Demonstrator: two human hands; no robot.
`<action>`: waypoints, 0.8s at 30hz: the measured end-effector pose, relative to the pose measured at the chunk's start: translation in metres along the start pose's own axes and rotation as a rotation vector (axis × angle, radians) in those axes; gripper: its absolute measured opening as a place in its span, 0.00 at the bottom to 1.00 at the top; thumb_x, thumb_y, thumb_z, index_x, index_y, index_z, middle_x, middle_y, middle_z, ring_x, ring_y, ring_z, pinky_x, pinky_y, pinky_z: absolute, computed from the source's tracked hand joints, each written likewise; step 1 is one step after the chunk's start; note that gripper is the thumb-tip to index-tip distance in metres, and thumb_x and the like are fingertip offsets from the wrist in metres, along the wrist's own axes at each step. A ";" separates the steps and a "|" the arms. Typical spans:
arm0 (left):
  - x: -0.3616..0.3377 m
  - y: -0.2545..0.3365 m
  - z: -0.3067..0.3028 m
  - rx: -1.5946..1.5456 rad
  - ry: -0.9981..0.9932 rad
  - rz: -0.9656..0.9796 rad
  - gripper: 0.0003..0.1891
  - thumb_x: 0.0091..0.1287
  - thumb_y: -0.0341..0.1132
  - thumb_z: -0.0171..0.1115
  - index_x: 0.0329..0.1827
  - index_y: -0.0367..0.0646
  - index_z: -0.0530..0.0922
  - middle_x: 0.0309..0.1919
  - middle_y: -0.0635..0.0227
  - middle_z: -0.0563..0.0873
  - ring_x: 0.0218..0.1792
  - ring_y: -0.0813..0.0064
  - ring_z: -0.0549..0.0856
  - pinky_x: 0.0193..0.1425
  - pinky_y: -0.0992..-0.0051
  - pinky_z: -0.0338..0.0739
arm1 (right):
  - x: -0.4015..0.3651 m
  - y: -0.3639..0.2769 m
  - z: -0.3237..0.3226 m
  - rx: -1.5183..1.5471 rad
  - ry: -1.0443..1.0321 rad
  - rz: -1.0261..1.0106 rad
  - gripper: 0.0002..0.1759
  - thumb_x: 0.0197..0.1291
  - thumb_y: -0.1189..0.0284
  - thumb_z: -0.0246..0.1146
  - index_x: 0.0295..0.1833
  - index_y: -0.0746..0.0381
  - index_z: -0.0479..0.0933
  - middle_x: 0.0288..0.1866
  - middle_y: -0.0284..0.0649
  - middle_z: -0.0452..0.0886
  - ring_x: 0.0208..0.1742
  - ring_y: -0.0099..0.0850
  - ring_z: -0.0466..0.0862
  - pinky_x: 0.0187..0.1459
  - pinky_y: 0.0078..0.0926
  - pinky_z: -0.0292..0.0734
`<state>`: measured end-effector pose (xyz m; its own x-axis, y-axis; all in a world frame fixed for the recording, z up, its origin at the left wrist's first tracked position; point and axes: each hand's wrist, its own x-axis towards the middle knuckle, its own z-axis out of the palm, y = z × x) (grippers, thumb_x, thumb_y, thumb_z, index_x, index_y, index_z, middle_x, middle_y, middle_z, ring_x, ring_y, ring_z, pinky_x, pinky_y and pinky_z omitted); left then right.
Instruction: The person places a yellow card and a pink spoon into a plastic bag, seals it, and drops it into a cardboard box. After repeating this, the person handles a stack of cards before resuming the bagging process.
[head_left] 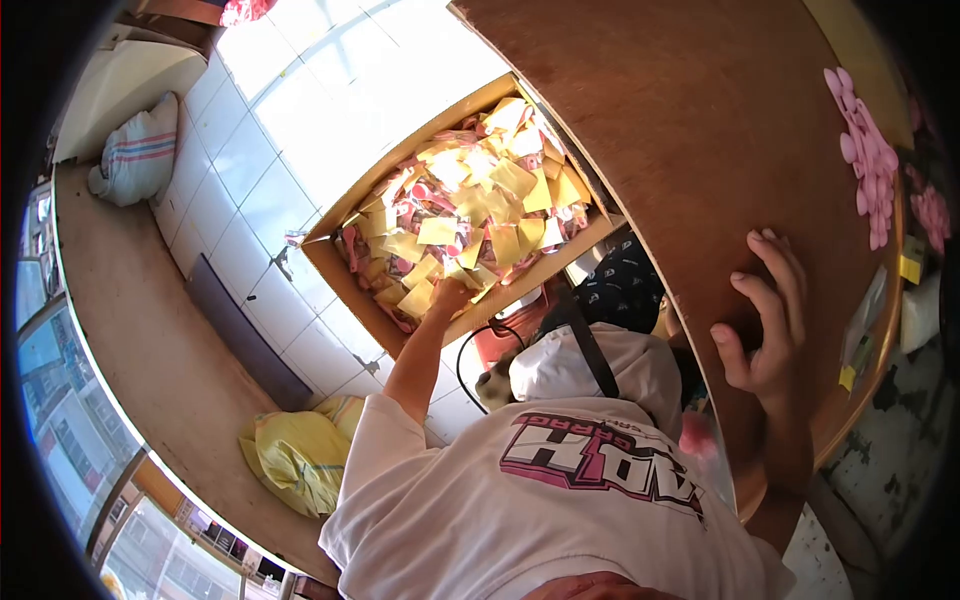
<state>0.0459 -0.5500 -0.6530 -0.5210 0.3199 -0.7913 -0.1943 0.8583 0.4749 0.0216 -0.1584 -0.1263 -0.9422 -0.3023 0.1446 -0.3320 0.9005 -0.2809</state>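
Observation:
My left hand (pixel 455 294) reaches down into a cardboard box (pixel 330 262), in among small packets (pixel 437 231) with yellow cards and pink pieces in clear wrap. Its fingertips are hidden by the packets, so I cannot make out whether it grips one. My right hand (pixel 765 320) is over the brown tabletop (pixel 640 110) near its edge, fingers spread and holding nothing. Beyond it, at the table's far right side, lies a bunch of pink plastic spoons (pixel 868 165).
The box stands on a white tiled floor (pixel 240 215), beside the table edge. A yellow sack (pixel 300 455) and a white striped sack (pixel 142 150) lie to the left, near a long brown ledge (pixel 130 300). More pink pieces (pixel 930 215) show past the table's right rim.

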 end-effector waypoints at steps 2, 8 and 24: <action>0.015 -0.017 0.023 0.112 0.068 0.024 0.25 0.54 0.59 0.71 0.36 0.43 0.88 0.33 0.57 0.90 0.37 0.59 0.90 0.46 0.61 0.83 | -0.001 0.001 0.002 -0.002 0.007 -0.004 0.20 0.63 0.61 0.62 0.53 0.64 0.74 0.67 0.56 0.71 0.67 0.57 0.71 0.68 0.59 0.64; 0.002 0.014 0.026 0.125 0.250 -0.105 0.18 0.56 0.53 0.74 0.44 0.55 0.89 0.39 0.65 0.90 0.41 0.64 0.89 0.45 0.63 0.81 | 0.000 0.002 0.002 -0.009 0.015 -0.002 0.20 0.62 0.60 0.62 0.53 0.63 0.74 0.67 0.56 0.72 0.67 0.56 0.72 0.68 0.59 0.64; -0.056 0.007 -0.038 0.004 -0.013 -0.049 0.28 0.66 0.56 0.54 0.58 0.42 0.80 0.53 0.51 0.86 0.55 0.57 0.85 0.61 0.61 0.76 | -0.004 0.006 -0.002 0.029 0.015 -0.010 0.23 0.58 0.60 0.67 0.54 0.62 0.75 0.69 0.53 0.71 0.69 0.55 0.70 0.69 0.58 0.64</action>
